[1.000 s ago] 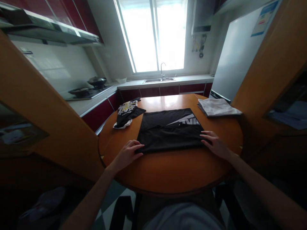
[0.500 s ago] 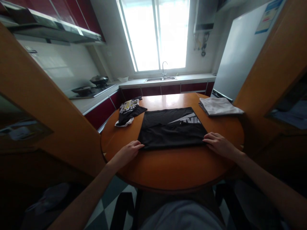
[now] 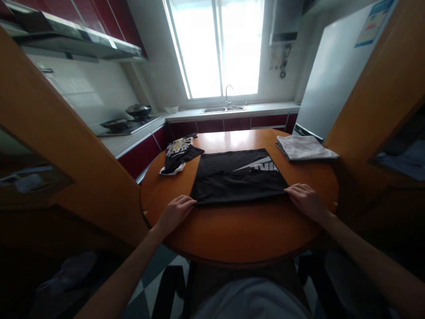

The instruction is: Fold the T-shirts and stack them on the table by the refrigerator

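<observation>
- Head cam, biggest change on my feed: a second ago both hands were fairly loose with the fingers spread; now the left hand (image 3: 177,212) and right hand (image 3: 305,201) have their fingers drawn together.
- I've got the left fingers pinching the near left corner of the black garment (image 3: 239,188) and the right ones pinching its near right corner, thumb tucked under.
- The garment itself hasn't really gone anywhere, still lying in the middle of the wooden table (image 3: 239,239).
- Looks-wise: flat, roughly rectangular, near part doubled over so a slightly wavy edge runs across the middle. Pale lettering (image 3: 267,166) and a pale streak peek out at the far right, partly covered.
- Same neighbours as before, btw: crumpled printed shirt (image 3: 181,153) off to the left, folded whitish cloth (image 3: 305,148) to the right.
</observation>
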### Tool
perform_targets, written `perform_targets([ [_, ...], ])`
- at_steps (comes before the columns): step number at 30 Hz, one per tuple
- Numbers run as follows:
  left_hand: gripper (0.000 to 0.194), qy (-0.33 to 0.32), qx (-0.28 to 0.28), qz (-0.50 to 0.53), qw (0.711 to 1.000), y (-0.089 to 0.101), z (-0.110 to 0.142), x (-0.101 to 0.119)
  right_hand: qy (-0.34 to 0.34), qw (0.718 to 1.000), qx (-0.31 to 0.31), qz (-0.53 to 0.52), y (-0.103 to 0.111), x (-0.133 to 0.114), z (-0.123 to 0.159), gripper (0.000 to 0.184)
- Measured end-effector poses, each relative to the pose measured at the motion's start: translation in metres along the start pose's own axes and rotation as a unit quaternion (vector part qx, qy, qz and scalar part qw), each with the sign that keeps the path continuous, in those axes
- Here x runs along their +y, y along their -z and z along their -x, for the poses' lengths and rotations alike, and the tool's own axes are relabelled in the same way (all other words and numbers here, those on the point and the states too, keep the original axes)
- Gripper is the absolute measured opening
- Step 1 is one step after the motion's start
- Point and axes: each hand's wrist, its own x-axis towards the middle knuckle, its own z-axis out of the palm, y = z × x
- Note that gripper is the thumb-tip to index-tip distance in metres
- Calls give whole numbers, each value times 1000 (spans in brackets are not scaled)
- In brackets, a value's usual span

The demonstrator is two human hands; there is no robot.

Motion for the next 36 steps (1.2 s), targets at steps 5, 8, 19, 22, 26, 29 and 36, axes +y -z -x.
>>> perform_targets([
  [5,27,-14,6,-11,1000,7,4,4,6,999,3,-47,9,2,1,29],
  [8,25,-26,-15,3,1000,18,7,8,4,996,-4,-89,18,3,4,25],
  [19,19,40,-105,155,982,111,18,53,-131,938,14,-319,83,-22,9,11],
  [22,18,68,-52,177,981,121,4,48,-196,927,72,-312,86,-23,-5,12],
  [26,25,158,54,187,968,108,-32,18,-270,902,151,-300,74,-14,-46,18],
  [29,30,205,100,188,955,82,-67,-12,-299,886,159,-317,48,3,-84,26],
  [36,36,268,24,217,938,-2,-115,-66,-399,864,37,-303,-47,42,-130,24],
])
